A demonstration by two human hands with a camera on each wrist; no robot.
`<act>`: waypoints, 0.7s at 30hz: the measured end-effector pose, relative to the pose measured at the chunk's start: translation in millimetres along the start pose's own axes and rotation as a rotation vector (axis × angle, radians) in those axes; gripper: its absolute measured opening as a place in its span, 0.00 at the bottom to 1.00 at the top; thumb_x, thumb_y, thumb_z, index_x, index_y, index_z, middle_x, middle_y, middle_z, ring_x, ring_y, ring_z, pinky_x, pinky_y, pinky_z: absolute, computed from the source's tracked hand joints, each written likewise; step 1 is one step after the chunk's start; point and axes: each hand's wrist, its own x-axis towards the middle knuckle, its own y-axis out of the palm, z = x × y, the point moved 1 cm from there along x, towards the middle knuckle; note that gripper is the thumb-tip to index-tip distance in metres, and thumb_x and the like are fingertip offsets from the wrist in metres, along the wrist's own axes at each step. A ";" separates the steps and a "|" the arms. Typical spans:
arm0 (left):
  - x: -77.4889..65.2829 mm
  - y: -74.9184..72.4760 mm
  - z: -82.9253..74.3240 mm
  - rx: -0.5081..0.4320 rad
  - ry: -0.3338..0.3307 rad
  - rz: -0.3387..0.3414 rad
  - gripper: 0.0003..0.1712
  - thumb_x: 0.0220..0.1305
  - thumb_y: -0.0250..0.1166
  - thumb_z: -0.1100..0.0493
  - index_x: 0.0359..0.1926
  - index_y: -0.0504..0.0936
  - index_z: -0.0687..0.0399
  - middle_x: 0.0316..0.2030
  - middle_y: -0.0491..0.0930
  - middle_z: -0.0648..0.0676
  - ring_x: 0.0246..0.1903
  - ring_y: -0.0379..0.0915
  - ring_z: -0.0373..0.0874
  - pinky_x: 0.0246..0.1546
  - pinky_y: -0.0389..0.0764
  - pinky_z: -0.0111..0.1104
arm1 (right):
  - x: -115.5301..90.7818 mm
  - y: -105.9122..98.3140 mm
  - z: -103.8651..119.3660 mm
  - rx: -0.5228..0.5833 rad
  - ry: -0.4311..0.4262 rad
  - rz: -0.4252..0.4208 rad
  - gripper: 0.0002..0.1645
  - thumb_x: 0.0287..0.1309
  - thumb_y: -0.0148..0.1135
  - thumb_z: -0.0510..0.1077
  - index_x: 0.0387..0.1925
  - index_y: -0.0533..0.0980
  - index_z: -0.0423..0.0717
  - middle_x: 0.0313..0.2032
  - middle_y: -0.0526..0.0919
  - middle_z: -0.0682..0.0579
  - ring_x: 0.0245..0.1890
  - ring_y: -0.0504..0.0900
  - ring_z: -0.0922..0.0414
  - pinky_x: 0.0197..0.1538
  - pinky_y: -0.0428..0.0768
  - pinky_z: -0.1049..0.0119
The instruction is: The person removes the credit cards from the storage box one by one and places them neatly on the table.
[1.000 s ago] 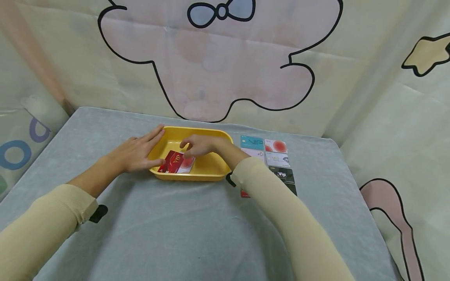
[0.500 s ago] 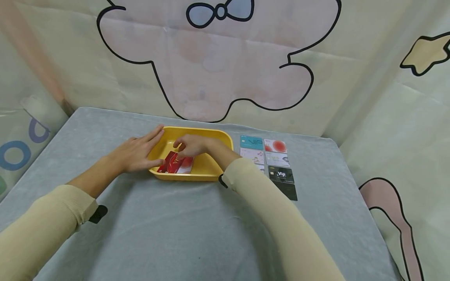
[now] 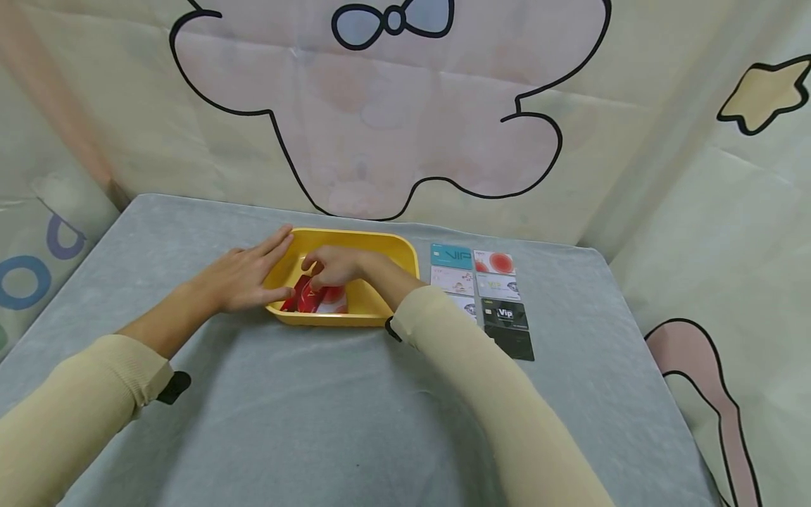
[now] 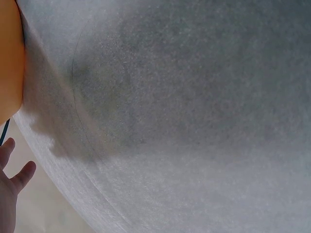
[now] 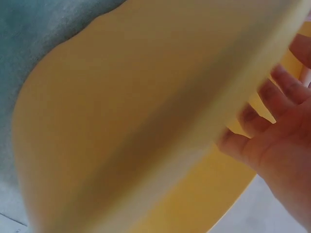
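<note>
My left hand (image 3: 250, 273) rests on the left end of a yellow plastic tray (image 3: 386, 315), fingers spread along its rim. My right hand (image 3: 338, 267) reaches into the tray with curled fingers and pinches a red VIP card (image 3: 310, 300), which looks slightly tilted. Fingers and thumb hide part of that card. Beside it in the tray lies a white card with a pink-red print (image 3: 334, 301). Another red edge shows at the left. In the right wrist view, the right hand's bent fingers (image 5: 277, 102) show past the tray's wall.
Right of the tray, plastic cards lie in two columns: a teal VIP card (image 3: 451, 255), a card with a red circle (image 3: 495, 263), pale ones and a black Vip card (image 3: 505, 314). The right sleeve (image 3: 469, 345) covers some. A grey cloth (image 3: 272, 422) covers the table.
My right hand has moved left and down onto the red VIP card, whose lettering is now mostly covered. More cards show beside the right sleeve. The left hand stays on the tray.
</note>
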 end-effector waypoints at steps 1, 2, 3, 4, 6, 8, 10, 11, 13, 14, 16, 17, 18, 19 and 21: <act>-0.1 -0.1 0.1 0.000 -0.002 0.000 0.53 0.65 0.57 0.36 0.77 0.48 0.63 0.79 0.40 0.58 0.63 0.69 0.66 0.57 0.68 0.64 | 0.1 0.2 0.4 0.012 0.005 0.000 0.29 0.68 0.54 0.39 0.68 0.66 0.36 0.61 0.75 0.43 0.56 0.75 0.54 0.55 0.76 0.72; -0.1 -0.3 0.1 0.001 -0.003 0.002 0.53 0.65 0.57 0.36 0.78 0.48 0.63 0.79 0.40 0.58 0.63 0.68 0.66 0.57 0.67 0.64 | 0.3 0.5 0.6 0.024 0.010 0.000 0.29 0.68 0.54 0.39 0.68 0.65 0.36 0.61 0.75 0.43 0.55 0.75 0.54 0.55 0.76 0.72; -0.1 -0.4 0.0 0.001 -0.004 0.003 0.53 0.65 0.57 0.36 0.78 0.48 0.63 0.79 0.40 0.58 0.63 0.68 0.66 0.57 0.67 0.64 | 0.6 0.8 0.7 0.038 0.017 -0.001 0.29 0.68 0.53 0.39 0.68 0.65 0.36 0.61 0.74 0.43 0.55 0.75 0.55 0.54 0.76 0.72; 0.0 -0.6 -0.1 0.001 -0.006 0.006 0.53 0.65 0.57 0.36 0.78 0.47 0.62 0.79 0.40 0.58 0.63 0.68 0.66 0.57 0.67 0.64 | 0.7 1.0 0.9 0.050 0.022 -0.002 0.29 0.68 0.53 0.39 0.68 0.65 0.37 0.61 0.74 0.44 0.54 0.75 0.55 0.54 0.76 0.72; 0.2 -0.9 -0.3 0.001 -0.010 0.009 0.53 0.65 0.57 0.35 0.78 0.47 0.62 0.79 0.40 0.58 0.63 0.68 0.66 0.57 0.67 0.64 | 0.5 1.1 1.7 0.082 0.028 -0.002 0.29 0.68 0.53 0.38 0.69 0.64 0.36 0.60 0.74 0.43 0.54 0.75 0.54 0.54 0.76 0.72; 0.5 -0.9 -0.4 0.001 -0.012 0.012 0.54 0.65 0.56 0.35 0.78 0.47 0.62 0.79 0.39 0.58 0.64 0.67 0.66 0.57 0.67 0.65 | 0.3 1.2 1.8 0.114 0.039 -0.002 0.29 0.69 0.52 0.37 0.69 0.64 0.37 0.60 0.73 0.44 0.54 0.75 0.54 0.54 0.76 0.72; 0.8 -0.7 -0.2 0.000 -0.013 0.012 0.54 0.65 0.56 0.35 0.78 0.47 0.62 0.79 0.39 0.58 0.64 0.67 0.66 0.58 0.67 0.65 | 0.4 0.9 1.7 0.135 0.044 0.000 0.28 0.69 0.51 0.36 0.69 0.64 0.37 0.60 0.73 0.43 0.54 0.75 0.53 0.55 0.76 0.71; 0.8 -0.7 -0.1 0.000 -0.014 0.012 0.54 0.65 0.56 0.35 0.78 0.47 0.62 0.79 0.39 0.58 0.64 0.66 0.66 0.58 0.67 0.65 | 0.5 0.7 1.7 0.142 0.042 0.003 0.28 0.69 0.51 0.35 0.69 0.64 0.37 0.60 0.73 0.43 0.54 0.75 0.52 0.56 0.76 0.70; 0.7 -0.6 0.2 0.000 -0.014 0.013 0.54 0.65 0.56 0.34 0.78 0.46 0.62 0.79 0.39 0.58 0.65 0.66 0.66 0.58 0.66 0.65 | 1.2 0.2 1.6 0.146 0.035 0.011 0.27 0.68 0.50 0.34 0.68 0.64 0.36 0.60 0.73 0.42 0.54 0.75 0.51 0.57 0.77 0.69; 0.6 -0.5 0.3 0.000 -0.015 0.013 0.54 0.65 0.56 0.34 0.78 0.46 0.62 0.79 0.39 0.58 0.65 0.66 0.66 0.58 0.66 0.65 | 1.6 -0.3 1.7 0.140 0.026 0.014 0.27 0.68 0.50 0.33 0.67 0.65 0.36 0.60 0.74 0.42 0.54 0.75 0.51 0.57 0.77 0.68; 0.3 -0.3 0.7 0.000 -0.015 0.013 0.54 0.65 0.56 0.35 0.78 0.46 0.62 0.79 0.38 0.58 0.64 0.66 0.66 0.58 0.66 0.65 | 2.5 -1.2 1.9 0.116 0.008 0.021 0.26 0.68 0.50 0.32 0.66 0.66 0.35 0.60 0.75 0.41 0.53 0.76 0.50 0.57 0.77 0.68; 0.2 -0.2 0.7 -0.001 -0.016 0.013 0.54 0.65 0.56 0.35 0.78 0.46 0.62 0.79 0.38 0.58 0.64 0.66 0.66 0.58 0.66 0.65 | 2.6 -1.8 2.1 0.104 0.001 0.024 0.25 0.67 0.50 0.32 0.66 0.66 0.35 0.59 0.75 0.40 0.53 0.76 0.50 0.57 0.77 0.69; 0.1 -0.2 0.6 -0.002 -0.017 0.013 0.54 0.65 0.56 0.35 0.78 0.46 0.62 0.79 0.38 0.58 0.64 0.66 0.66 0.58 0.66 0.65 | 2.8 -2.4 2.0 0.088 0.000 0.023 0.25 0.67 0.50 0.32 0.65 0.67 0.36 0.59 0.75 0.41 0.53 0.76 0.51 0.56 0.77 0.70; 0.1 -0.2 0.5 -0.002 -0.017 0.012 0.54 0.65 0.56 0.35 0.78 0.47 0.62 0.79 0.38 0.58 0.64 0.66 0.66 0.58 0.66 0.65 | 2.7 -3.2 2.1 0.069 -0.009 0.020 0.25 0.67 0.50 0.32 0.65 0.68 0.36 0.59 0.75 0.41 0.52 0.77 0.51 0.54 0.77 0.71; 0.1 -0.1 0.5 -0.001 -0.016 0.012 0.54 0.65 0.56 0.35 0.78 0.47 0.62 0.79 0.39 0.58 0.64 0.67 0.66 0.58 0.66 0.65 | 2.0 -4.9 2.1 0.040 -0.019 0.009 0.25 0.66 0.51 0.32 0.64 0.68 0.36 0.58 0.76 0.41 0.51 0.77 0.52 0.51 0.78 0.72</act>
